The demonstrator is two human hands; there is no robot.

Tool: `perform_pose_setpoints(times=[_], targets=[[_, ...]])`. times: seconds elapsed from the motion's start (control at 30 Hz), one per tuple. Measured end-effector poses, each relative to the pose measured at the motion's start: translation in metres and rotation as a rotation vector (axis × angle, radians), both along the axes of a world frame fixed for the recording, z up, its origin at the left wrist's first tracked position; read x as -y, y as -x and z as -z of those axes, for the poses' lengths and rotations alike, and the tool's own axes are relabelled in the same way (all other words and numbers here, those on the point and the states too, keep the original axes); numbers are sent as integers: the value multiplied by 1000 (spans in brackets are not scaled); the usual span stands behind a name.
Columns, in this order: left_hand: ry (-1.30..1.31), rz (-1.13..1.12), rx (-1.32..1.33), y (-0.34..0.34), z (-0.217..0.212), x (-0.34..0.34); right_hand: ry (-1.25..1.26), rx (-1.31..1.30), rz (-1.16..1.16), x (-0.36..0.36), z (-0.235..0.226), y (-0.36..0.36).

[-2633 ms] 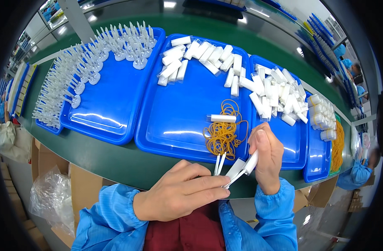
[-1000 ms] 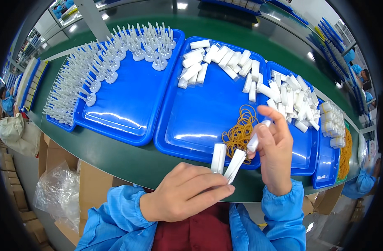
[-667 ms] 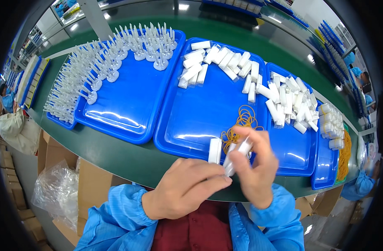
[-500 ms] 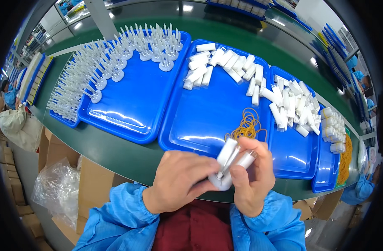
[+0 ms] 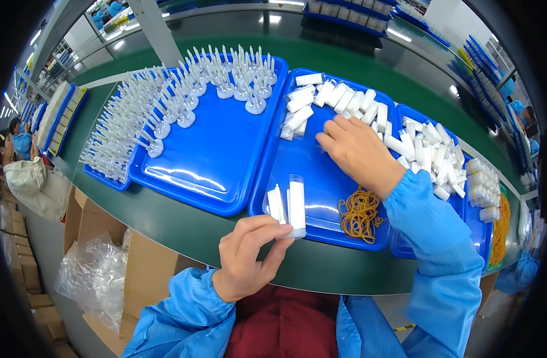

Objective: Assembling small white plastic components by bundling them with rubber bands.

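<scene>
My left hand pinches the bottom of a small upright bundle between thumb and fingers, above the front edge of the middle tray. Standing in the bundle is a white roll in clear film; beside it, slimmer white pieces lean slightly left. The bundle's base is partly hidden by my fingertips. Farther off, my right hand reaches over the middle blue tray, fingers bent down at the wrapped white rolls lying along its far side. Its fingertips are partly hidden, and what they grip cannot be made out.
A blue tray on the left bears many upright translucent pronged stands. Tan rubber bands lie in the middle tray's near right corner. More white rolls fill a tray to the right. A cardboard box sits below the table edge.
My right hand has left the bundle and moved up and right to the rolls. My left hand keeps the bundle, now turned upright and slightly left. The view has shifted a little.
</scene>
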State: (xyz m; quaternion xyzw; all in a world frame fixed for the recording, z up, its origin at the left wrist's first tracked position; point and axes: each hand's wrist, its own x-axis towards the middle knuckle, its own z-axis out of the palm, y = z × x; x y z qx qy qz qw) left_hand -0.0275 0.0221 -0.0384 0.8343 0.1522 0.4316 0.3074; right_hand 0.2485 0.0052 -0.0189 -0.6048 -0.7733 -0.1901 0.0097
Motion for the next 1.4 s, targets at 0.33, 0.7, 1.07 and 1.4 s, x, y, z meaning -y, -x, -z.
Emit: perform_pose_setpoints(times=[0.33, 0.7, 1.07, 1.4], targets=[[-154, 167, -97, -1, -16, 3, 8, -1904, 385, 60, -49, 63], [-268, 204, -169, -6, -23, 9, -3, -1908, 449, 87, -36, 86], [396, 285, 51, -6, -11, 14, -289, -1566, 192, 111, -13, 113], [1663, 673, -413, -14, -20, 30, -111, -878, 83, 135, -29, 125]])
